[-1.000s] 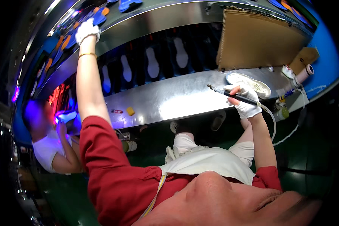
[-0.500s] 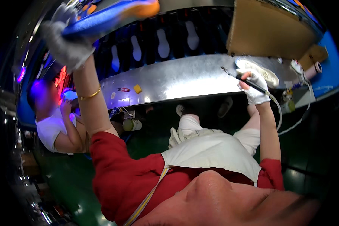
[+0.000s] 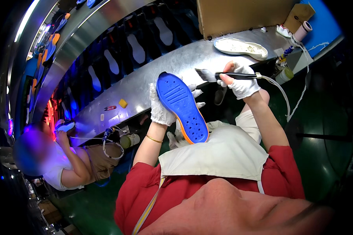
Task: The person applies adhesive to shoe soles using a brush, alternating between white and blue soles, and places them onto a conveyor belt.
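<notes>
My left hand (image 3: 159, 109), in a white knit glove, is closed around a blue shoe sole (image 3: 180, 100) with an orange edge. The sole's grooved and perforated face is turned up, and it hangs in front of my apron, just off the bench edge. In my right hand (image 3: 241, 80), also gloved but with bare fingertips, is a black-handled brush (image 3: 204, 75). Its bristles point left toward the sole without touching it. A thin white hose (image 3: 280, 88) runs from the brush's rear end. Beyond my right hand, a cream sole (image 3: 243, 47) rests on the bench.
The metal bench (image 3: 141, 94) carries a yellow block (image 3: 123, 103) and a small red tool (image 3: 110, 108). Behind it runs a dark rack of pale insoles (image 3: 136, 49). A cardboard sheet (image 3: 239, 17) stands far right. At left, a co-worker (image 3: 68, 164) sits holding a sole. Orange-and-blue soles (image 3: 51, 47) line an upper shelf.
My left hand has brought the blue sole down from the upper shelf area to in front of me. My right hand, with the brush, has moved left toward it. The view has turned.
</notes>
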`<control>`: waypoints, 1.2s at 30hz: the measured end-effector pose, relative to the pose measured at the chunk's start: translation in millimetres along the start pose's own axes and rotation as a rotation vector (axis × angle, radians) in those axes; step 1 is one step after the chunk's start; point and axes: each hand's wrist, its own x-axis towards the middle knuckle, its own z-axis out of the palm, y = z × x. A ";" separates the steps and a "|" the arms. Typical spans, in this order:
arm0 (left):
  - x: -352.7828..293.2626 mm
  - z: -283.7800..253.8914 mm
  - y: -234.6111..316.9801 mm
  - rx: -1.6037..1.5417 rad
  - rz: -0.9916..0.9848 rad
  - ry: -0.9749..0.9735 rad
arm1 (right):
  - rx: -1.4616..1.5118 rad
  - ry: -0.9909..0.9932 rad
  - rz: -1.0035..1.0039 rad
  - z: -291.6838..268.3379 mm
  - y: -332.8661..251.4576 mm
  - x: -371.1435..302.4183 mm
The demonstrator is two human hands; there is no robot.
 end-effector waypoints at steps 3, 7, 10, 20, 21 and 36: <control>10.0 -13.6 -6.5 0.073 0.042 0.025 | 0.078 -0.084 -0.026 25.7 -0.1 3.5; 34.6 2.4 -24.7 -0.062 0.277 0.081 | 0.094 -0.025 -0.023 39.2 11.4 18.8; 45.5 9.2 -44.7 0.002 0.364 0.202 | -0.042 0.044 -0.171 38.4 9.2 20.8; 51.7 -26.3 -37.1 -0.151 0.329 0.123 | 0.077 -0.064 -0.033 52.7 2.6 3.7; 51.5 -48.2 -32.6 -0.320 0.306 -0.050 | 0.026 -0.008 -0.086 54.2 6.9 4.4; 35.3 6.9 -5.2 0.193 0.197 0.234 | -0.383 -0.146 -0.482 56.0 6.0 -23.7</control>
